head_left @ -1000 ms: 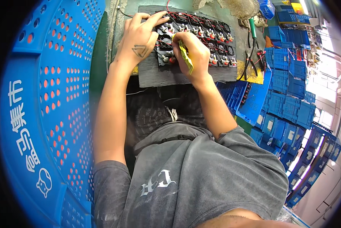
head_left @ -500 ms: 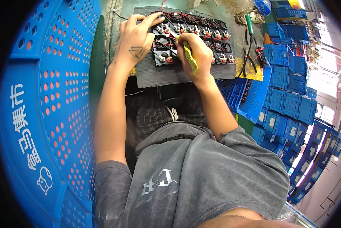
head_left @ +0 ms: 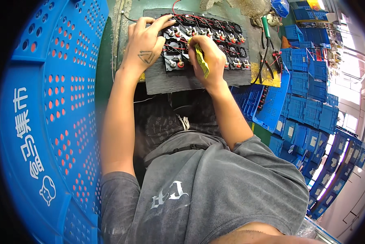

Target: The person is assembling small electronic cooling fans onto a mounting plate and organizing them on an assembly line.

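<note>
Two rows of black fan units (head_left: 176, 45) with red wires and metal-and-red terminals lie on a dark, grooved board (head_left: 170, 83). My left hand (head_left: 143, 42) rests at the left end of the rows. Its fingers are spread and stretched out, with the tips at the top-left units and no object between them. My right hand (head_left: 211, 57) is closed over the lower row, near its middle. A crumpled yellow-green strip (head_left: 202, 63) sticks out of that fist; whether it is wrapped round a tool is hidden. The units beneath this hand are partly covered.
To the right of the board are a green-handled soldering iron (head_left: 265, 27) and dark-handled pliers (head_left: 264, 67). A large blue perforated crate (head_left: 56, 134) stands close on the left. Beside the bench at right is a blue tray (head_left: 274, 105), with stacked blue bins (head_left: 302, 83) beyond.
My right hand has shifted very slightly left, still gripping the yellow-green strip. My left hand stays in place, fingers spread.
</note>
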`<state>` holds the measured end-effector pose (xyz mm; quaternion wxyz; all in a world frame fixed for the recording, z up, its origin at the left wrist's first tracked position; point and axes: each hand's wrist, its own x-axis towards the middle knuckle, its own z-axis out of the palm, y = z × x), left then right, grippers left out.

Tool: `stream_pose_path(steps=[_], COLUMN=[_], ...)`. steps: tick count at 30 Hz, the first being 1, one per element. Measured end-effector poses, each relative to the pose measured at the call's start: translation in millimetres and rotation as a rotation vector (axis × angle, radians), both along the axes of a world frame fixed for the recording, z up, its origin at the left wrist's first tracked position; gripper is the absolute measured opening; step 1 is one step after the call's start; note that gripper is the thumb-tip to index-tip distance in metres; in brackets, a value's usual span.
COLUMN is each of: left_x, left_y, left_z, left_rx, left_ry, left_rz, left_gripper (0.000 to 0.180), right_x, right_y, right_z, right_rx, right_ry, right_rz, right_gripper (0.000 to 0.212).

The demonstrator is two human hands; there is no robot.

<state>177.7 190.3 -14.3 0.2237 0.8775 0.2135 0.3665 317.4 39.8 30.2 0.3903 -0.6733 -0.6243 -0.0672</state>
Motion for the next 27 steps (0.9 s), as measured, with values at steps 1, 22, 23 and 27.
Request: stream_pose_path(steps=[1, 22, 23, 27], left_x=[-0.1, 0.4, 0.5, -0.2], left_y=[0.0, -0.2, -0.5, 0.4], left_z=[0.3, 2.0, 2.0, 0.8], left_rx=[0.002, -0.014, -0.014, -0.017], left_ry=[0.0, -0.003, -0.003, 0.006], left_rz=[-0.001, -0.01, -0.011, -0.013], left_gripper=[0.056, 0.055, 0.055, 0.054], right_x=[1.2, -2.0, -1.0, 0.2], right_y=[-0.8, 1.2, 0.7, 1.3], right_z=[0.5, -0.4, 0.2, -1.3], right_rx=[-0.008, 0.018, 0.016, 0.006], right_ry=[0.006, 0.008, 0.017, 0.006], right_rz=[-0.011, 0.005, -0.003, -0.012], right_gripper=[0.019, 0.016, 0.016, 0.017])
